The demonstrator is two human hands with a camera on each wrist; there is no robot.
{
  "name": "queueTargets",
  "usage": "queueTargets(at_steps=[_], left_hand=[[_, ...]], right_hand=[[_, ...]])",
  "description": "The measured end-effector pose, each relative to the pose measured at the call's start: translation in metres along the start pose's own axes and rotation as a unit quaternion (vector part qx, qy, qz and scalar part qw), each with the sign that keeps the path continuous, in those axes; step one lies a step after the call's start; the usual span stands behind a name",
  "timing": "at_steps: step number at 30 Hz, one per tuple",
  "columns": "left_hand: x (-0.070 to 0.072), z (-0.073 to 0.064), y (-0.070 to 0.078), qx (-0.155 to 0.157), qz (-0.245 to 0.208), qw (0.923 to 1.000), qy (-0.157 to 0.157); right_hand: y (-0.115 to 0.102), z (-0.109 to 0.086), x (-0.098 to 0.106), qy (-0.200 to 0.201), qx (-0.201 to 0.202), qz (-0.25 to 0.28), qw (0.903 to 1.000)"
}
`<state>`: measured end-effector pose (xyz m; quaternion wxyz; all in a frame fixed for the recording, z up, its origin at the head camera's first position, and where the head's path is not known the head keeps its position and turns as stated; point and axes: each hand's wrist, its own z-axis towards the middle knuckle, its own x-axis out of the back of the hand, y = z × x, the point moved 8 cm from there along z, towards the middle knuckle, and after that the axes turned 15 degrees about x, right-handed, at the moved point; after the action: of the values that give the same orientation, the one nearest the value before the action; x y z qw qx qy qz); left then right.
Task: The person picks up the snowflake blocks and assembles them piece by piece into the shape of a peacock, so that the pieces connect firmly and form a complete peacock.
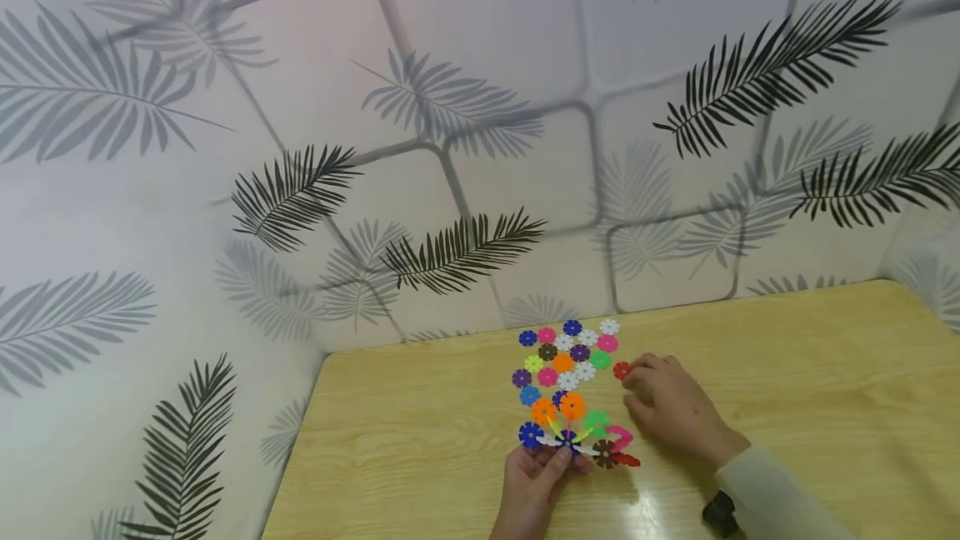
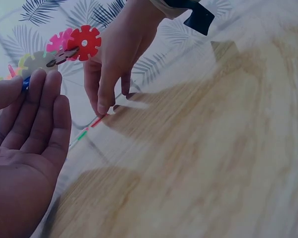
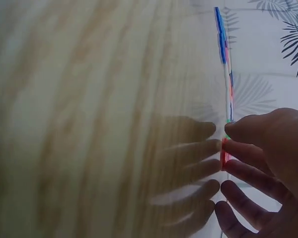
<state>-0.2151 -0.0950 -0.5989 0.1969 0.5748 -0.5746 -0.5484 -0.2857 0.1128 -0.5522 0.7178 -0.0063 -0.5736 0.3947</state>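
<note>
My left hand [image 1: 531, 482] pinches a built piece of slotted plastic snowflake discs between thumb and fingers. Its blue middle disc [image 1: 567, 442] is at the thumb tip, and white, yellow, pink, orange, green and brown discs branch outward. A red disc [image 2: 84, 43] forms one end of it in the left wrist view. Over the table's right half, my right hand [image 1: 678, 407] reaches down with fingers spread, its fingertips touching a loose red disc [image 1: 622, 371]. That disc [image 3: 224, 154] lies flat on the wood in the right wrist view, partly covered by the fingers.
Loose discs in several colours, among them a white one [image 1: 610, 327] and a purple one [image 1: 521, 378], lie flat in a cluster beyond the left hand. The wooden table [image 1: 405, 432] meets a leaf-patterned wall [image 1: 517, 165] at its back edge.
</note>
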Motion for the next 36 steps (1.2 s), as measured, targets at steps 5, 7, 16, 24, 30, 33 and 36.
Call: queueTargets(at_steps=[5, 7, 16, 24, 30, 33, 36], left_hand=[[0.0, 0.0, 0.0, -0.004, 0.014, 0.9999, 0.0], [0.0, 0.0, -0.001, -0.004, 0.02, 0.9998, -0.003], [-0.002, 0.001, -0.001, -0.011, 0.032, 0.9993, -0.013], [-0.003, 0.001, 0.0, -0.02, 0.036, 0.999, -0.019], [-0.002, 0.002, -0.002, -0.004, 0.035, 0.9993, -0.009], [-0.002, 0.001, -0.001, -0.004, 0.03, 0.9995, -0.005], [-0.002, 0.001, 0.0, -0.004, 0.022, 0.9997, -0.005]], right_hand=[[0.008, -0.004, 0.0, 0.013, -0.046, 0.038, 0.9981], [0.013, -0.006, 0.0, 0.013, -0.061, 0.046, 0.997], [0.016, -0.009, -0.001, -0.049, -0.064, 0.102, 0.9914], [0.0, -0.024, -0.006, -0.04, -0.027, 0.245, 0.9682], [-0.012, -0.038, 0.015, 0.039, -0.014, 0.288, 0.9568], [-0.02, -0.042, 0.027, 0.075, 0.017, 0.274, 0.9586], [-0.027, -0.045, 0.033, 0.089, 0.04, 0.267, 0.9587]])
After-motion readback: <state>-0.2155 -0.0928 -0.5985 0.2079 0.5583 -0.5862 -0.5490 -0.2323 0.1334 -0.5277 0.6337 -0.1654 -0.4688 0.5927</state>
